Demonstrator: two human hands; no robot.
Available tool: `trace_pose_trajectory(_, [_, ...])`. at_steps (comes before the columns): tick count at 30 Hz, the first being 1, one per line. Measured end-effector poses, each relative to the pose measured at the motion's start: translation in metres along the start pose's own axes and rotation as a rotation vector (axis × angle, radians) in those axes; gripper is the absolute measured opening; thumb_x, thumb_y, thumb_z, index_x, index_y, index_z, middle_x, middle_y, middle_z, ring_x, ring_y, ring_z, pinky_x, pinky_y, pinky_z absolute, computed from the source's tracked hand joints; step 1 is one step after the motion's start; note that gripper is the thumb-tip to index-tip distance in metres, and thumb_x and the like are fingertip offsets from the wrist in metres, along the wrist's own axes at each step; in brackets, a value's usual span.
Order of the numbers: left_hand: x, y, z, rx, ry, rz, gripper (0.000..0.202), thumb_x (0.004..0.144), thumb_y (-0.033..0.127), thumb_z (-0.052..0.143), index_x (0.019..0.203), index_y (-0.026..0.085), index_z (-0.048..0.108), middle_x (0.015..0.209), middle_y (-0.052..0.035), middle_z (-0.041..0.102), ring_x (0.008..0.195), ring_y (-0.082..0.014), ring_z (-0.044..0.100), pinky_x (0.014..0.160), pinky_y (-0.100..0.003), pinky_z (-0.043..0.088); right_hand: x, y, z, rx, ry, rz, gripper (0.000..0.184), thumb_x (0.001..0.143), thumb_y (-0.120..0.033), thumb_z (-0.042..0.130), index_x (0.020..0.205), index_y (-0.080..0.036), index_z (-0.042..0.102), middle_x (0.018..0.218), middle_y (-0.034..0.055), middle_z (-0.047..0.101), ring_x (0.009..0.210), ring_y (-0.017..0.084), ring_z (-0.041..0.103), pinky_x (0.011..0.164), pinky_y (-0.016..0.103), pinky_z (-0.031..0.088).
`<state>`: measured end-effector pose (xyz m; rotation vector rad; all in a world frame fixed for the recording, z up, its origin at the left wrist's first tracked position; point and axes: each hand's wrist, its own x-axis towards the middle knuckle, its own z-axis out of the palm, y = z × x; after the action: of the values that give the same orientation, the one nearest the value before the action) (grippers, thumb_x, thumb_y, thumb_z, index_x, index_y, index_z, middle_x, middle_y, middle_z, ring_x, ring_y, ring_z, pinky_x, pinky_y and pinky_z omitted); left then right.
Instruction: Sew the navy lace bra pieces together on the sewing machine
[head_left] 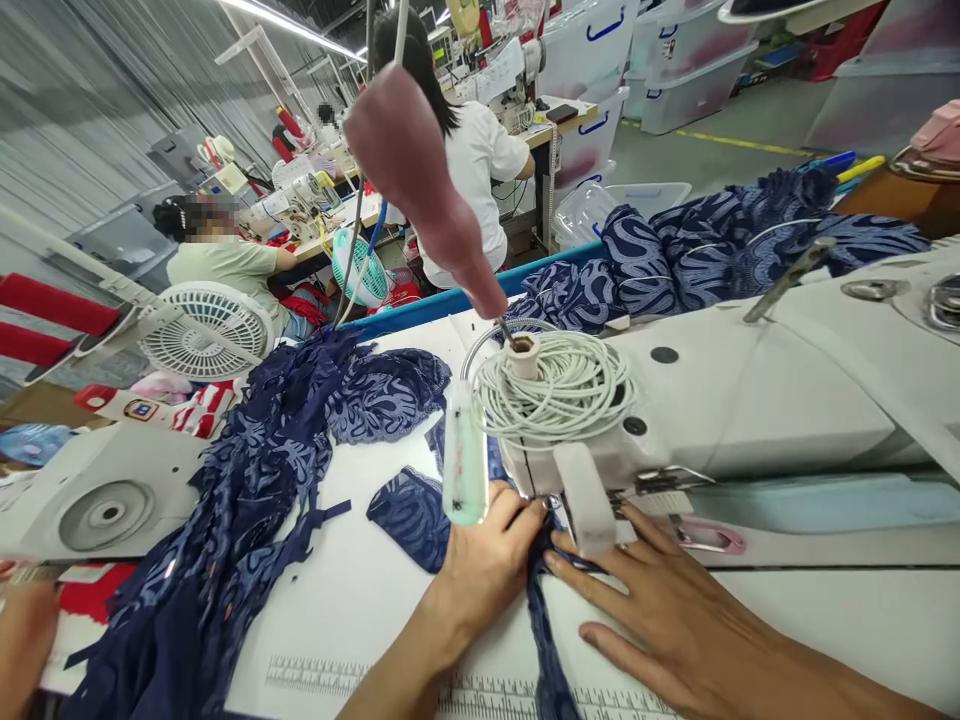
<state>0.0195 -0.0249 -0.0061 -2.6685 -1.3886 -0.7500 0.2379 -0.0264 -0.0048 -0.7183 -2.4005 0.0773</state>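
Observation:
A white sewing machine point(712, 370) stands in front of me, with a coil of pale cord point(585, 390) on its head. My left hand point(484, 555) is closed on a narrow strip of navy patterned fabric point(550, 640), just left of the presser area. That strip runs from the machine down toward me over the white table. My right hand point(652, 595) lies flat with its fingers spread, fingertips touching the strip on its right side. The needle is largely hidden behind a white part of the machine. Beside my left hand lies a cut navy piece point(412, 520).
A long heap of navy fabric point(270, 440) covers the table's left side. Tied navy bundles point(675, 250) lie behind the machine. A dark red handle point(427, 180) hangs overhead. A printed ruler point(322, 675) marks the near edge. Co-workers sit beyond; one arm point(26, 630) shows at far left.

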Motion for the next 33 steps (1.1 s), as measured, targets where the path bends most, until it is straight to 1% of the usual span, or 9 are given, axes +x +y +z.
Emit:
trace_pose_trajectory(4, [0.000, 0.003, -0.005, -0.084, -0.030, -0.095, 0.023, 0.090, 0.006, 0.049, 0.101, 0.018, 0.066, 0.088, -0.0051, 0.065, 0.081, -0.0178, 0.060, 0.072, -0.030, 0.048, -0.001, -0.004, 0.002, 0.057, -0.003, 0.030, 0.036, 0.102, -0.042, 0.043, 0.123, -0.026, 0.068, 0.117, 0.0002, 0.072, 0.101, 0.020, 0.061, 0.118, 0.042, 0.017])
trace_pose_trajectory(9, [-0.004, 0.008, -0.001, 0.017, -0.031, -0.027, 0.029, 0.086, 0.005, 0.051, 0.108, 0.018, 0.063, 0.091, -0.0060, 0.066, 0.085, -0.0215, 0.060, 0.073, -0.033, 0.049, -0.001, -0.006, -0.001, 0.028, 0.027, 0.019, 0.034, 0.101, -0.041, 0.045, 0.123, -0.027, 0.067, 0.116, -0.0024, 0.072, 0.101, 0.019, 0.060, 0.118, 0.039, 0.020])
trace_pose_trajectory(14, [-0.007, 0.001, 0.007, 0.129, -0.034, 0.007, 0.036, 0.083, 0.000, 0.050, 0.113, 0.018, 0.062, 0.089, -0.0042, 0.066, 0.081, -0.0209, 0.060, 0.071, -0.032, 0.049, 0.001, -0.002, -0.001, -0.017, 0.017, 0.040, 0.037, 0.103, -0.038, 0.037, 0.122, -0.026, 0.067, 0.103, 0.0019, 0.073, 0.097, 0.022, 0.060, 0.109, 0.042, 0.028])
trace_pose_trajectory(18, [0.001, -0.001, 0.001, 0.117, -0.042, -0.043, 0.035, 0.083, 0.000, 0.048, 0.107, 0.019, 0.064, 0.094, -0.0055, 0.066, 0.090, -0.0224, 0.061, 0.076, -0.034, 0.052, 0.002, 0.002, 0.003, -0.033, -0.032, 0.029, 0.039, 0.101, -0.041, 0.044, 0.129, -0.021, 0.063, 0.092, 0.0038, 0.071, 0.094, 0.023, 0.060, 0.105, 0.044, 0.031])
trace_pose_trajectory(20, [0.005, 0.010, -0.004, 0.120, -0.023, -0.087, 0.031, 0.086, 0.005, 0.050, 0.110, 0.019, 0.065, 0.100, -0.0085, 0.065, 0.099, -0.0248, 0.061, 0.081, -0.037, 0.052, 0.002, 0.002, 0.006, -0.010, -0.064, 0.054, 0.038, 0.099, -0.042, 0.047, 0.125, -0.020, 0.064, 0.093, 0.0051, 0.071, 0.101, 0.025, 0.060, 0.106, 0.045, 0.032])
trace_pose_trajectory(23, [-0.003, 0.043, -0.006, 0.232, 0.070, -0.134, 0.033, 0.091, 0.018, 0.057, 0.123, 0.019, 0.063, 0.116, -0.0141, 0.063, 0.115, -0.0303, 0.056, 0.099, -0.052, 0.045, -0.002, 0.005, 0.006, 0.021, -0.123, 0.071, 0.029, 0.098, -0.041, 0.051, 0.110, -0.021, 0.069, 0.098, 0.0063, 0.070, 0.110, 0.026, 0.058, 0.104, 0.047, 0.035])
trace_pose_trajectory(27, [-0.047, 0.075, -0.002, 0.295, 0.131, -0.141, 0.047, 0.090, 0.013, 0.054, 0.135, 0.024, 0.059, 0.132, -0.0156, 0.055, 0.132, -0.0322, 0.047, 0.116, -0.060, 0.027, -0.024, 0.027, -0.005, -0.126, -0.059, 0.047, 0.030, 0.099, -0.021, 0.044, 0.119, -0.022, 0.066, 0.119, 0.0093, 0.067, 0.113, 0.026, 0.057, 0.092, 0.044, 0.040])
trace_pose_trajectory(29, [-0.072, 0.066, -0.006, 0.305, 0.136, -0.179, 0.050, 0.088, 0.010, 0.056, 0.134, 0.028, 0.059, 0.135, -0.0153, 0.051, 0.135, -0.0339, 0.044, 0.116, -0.062, 0.028, -0.034, 0.043, -0.014, -0.190, -0.055, 0.039, 0.036, 0.099, -0.016, 0.042, 0.126, -0.023, 0.063, 0.124, 0.0093, 0.066, 0.106, 0.025, 0.059, 0.088, 0.043, 0.042])
trace_pose_trajectory(33, [-0.093, 0.010, -0.038, 0.432, 0.063, -0.216, 0.054, 0.088, 0.003, 0.055, 0.137, 0.026, 0.056, 0.136, -0.0173, 0.049, 0.137, -0.0355, 0.042, 0.114, -0.064, 0.030, -0.032, 0.052, -0.023, -0.224, -0.002, -0.030, 0.032, 0.098, -0.015, 0.048, 0.127, -0.019, 0.061, 0.115, 0.0098, 0.068, 0.102, 0.025, 0.060, 0.087, 0.042, 0.044])
